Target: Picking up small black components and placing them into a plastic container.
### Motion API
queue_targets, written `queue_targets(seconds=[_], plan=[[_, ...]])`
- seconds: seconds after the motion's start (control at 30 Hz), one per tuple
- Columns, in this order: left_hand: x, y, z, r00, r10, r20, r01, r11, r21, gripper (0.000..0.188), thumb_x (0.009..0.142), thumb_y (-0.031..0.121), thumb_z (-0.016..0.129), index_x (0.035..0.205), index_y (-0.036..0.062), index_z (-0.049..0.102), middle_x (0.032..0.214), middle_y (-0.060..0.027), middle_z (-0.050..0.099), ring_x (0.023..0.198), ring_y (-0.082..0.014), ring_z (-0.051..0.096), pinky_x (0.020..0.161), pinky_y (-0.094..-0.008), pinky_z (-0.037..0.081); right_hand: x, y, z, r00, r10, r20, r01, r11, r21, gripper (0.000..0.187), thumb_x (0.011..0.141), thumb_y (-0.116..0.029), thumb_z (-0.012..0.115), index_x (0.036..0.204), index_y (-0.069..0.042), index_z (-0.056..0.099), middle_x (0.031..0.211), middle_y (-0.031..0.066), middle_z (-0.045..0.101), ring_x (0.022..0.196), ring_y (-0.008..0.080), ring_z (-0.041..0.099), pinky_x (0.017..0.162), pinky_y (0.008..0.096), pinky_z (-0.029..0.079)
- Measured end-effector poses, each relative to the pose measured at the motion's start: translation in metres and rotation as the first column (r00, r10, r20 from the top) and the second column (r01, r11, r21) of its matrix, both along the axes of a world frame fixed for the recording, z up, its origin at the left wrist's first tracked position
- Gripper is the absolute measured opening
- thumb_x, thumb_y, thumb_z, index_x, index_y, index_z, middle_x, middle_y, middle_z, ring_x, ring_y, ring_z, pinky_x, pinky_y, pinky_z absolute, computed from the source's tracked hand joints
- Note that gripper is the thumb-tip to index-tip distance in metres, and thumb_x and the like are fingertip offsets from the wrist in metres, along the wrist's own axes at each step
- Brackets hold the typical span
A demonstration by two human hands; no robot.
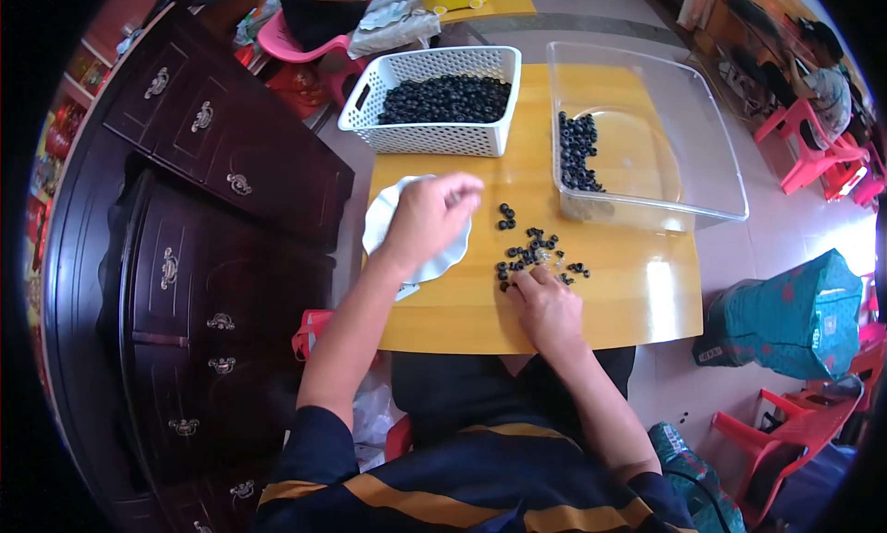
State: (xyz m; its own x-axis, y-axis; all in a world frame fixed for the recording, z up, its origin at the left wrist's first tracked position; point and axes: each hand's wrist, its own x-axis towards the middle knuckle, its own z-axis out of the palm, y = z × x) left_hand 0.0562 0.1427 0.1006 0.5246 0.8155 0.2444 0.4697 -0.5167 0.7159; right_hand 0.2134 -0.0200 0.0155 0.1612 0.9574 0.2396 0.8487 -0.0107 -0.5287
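Note:
Over a white plate with a wavy rim (377, 221) is my left hand (432, 217), its fingers curled together; whatever they may hold is hidden. My right hand (552, 313) rests low on the yellow table (443, 316), fingertips closed together at the near edge of a loose scatter of small black ring-shaped parts (528, 254). What those fingertips grip is too small to make out. A few tiny clear pieces (545, 255) lie among the black parts. Several more black parts (505, 217) sit slightly apart, farther from me.
A white perforated basket (434, 143) full of black parts stands at the far left of the table. To its right, a clear plastic bin (647, 196) holds black parts along its left side. Dark drawers (222, 256) flank the left; a teal bag (785, 316) stands at right. Other people sit beyond.

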Motion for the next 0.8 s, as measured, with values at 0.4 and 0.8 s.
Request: queue_targets(seconds=[0.4, 0.8], plan=[[0.011, -0.086, -0.05, 0.998, -0.044, 0.054, 0.043, 0.999, 0.024, 0.014, 0.087, 0.002, 0.071, 0.101, -0.0011, 0.071, 0.088, -0.0156, 0.071, 0.078, -0.0309, 0.071, 0.069, -0.0352, 0.055, 0.016, -0.052, 0.001, 0.999, 0.046, 0.023, -0.049, 0.984, 0.169, 0.017, 0.089, -0.012, 0.072, 0.102, -0.009, 0.061, 0.083, 0.0109, 0.063, 0.072, 0.0309, 0.067, 0.065, 0.0412, 0.055], [-0.027, -0.117, -0.064, 0.966, 0.192, -0.17, -0.155, 0.966, 0.209, 0.018, 0.09, 0.004, 0.067, 0.108, -0.0006, 0.069, 0.091, -0.0165, 0.068, 0.082, -0.0365, 0.069, 0.07, -0.0417, 0.055, 0.035, -0.065, 0.003, 0.908, -0.054, -0.415, 0.094, 0.993, 0.078, 0.018, 0.091, -0.003, 0.068, 0.108, -0.002, 0.062, 0.085, 0.0128, 0.065, 0.067, 0.0252, 0.064, 0.061, 0.0357, 0.051]])
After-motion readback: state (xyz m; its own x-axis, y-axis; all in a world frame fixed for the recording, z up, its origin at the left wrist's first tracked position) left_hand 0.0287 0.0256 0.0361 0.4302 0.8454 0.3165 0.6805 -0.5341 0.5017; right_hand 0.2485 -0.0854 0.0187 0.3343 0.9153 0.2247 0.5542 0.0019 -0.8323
